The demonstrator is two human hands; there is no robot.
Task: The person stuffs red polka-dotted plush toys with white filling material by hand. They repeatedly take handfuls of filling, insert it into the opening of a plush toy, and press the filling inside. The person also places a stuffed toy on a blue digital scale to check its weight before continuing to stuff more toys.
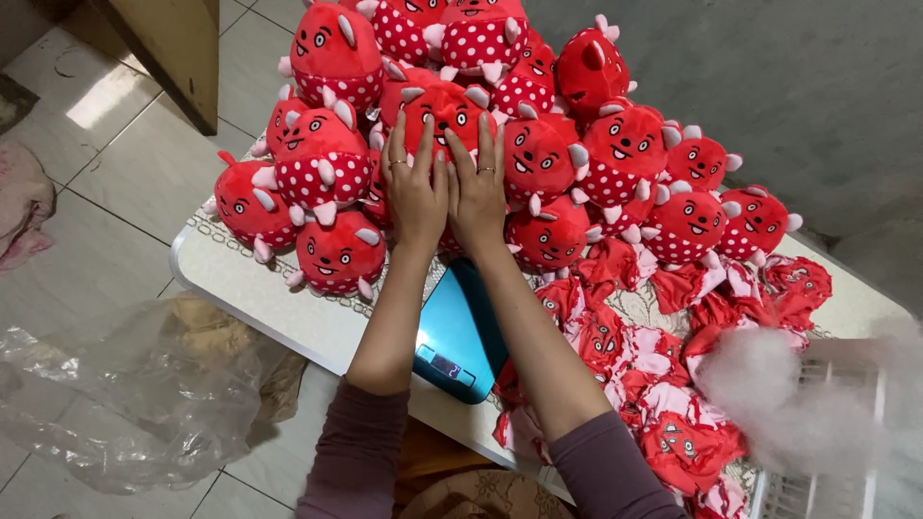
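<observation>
Here, red plush toy upright, facing camera

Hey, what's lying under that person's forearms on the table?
A blue digital scale sits under the forearms, display end showing. Its far end is covered by the hands and red plush toys, so it cannot be seen.

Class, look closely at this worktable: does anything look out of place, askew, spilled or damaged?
Nothing looks damaged. The odd spot is the flat turquoise digital scale: it juts past the white table edge and is half covered by the forearms. The pile of round red stuffed plush toys under the left hand and right hand is heaped loosely.
</observation>
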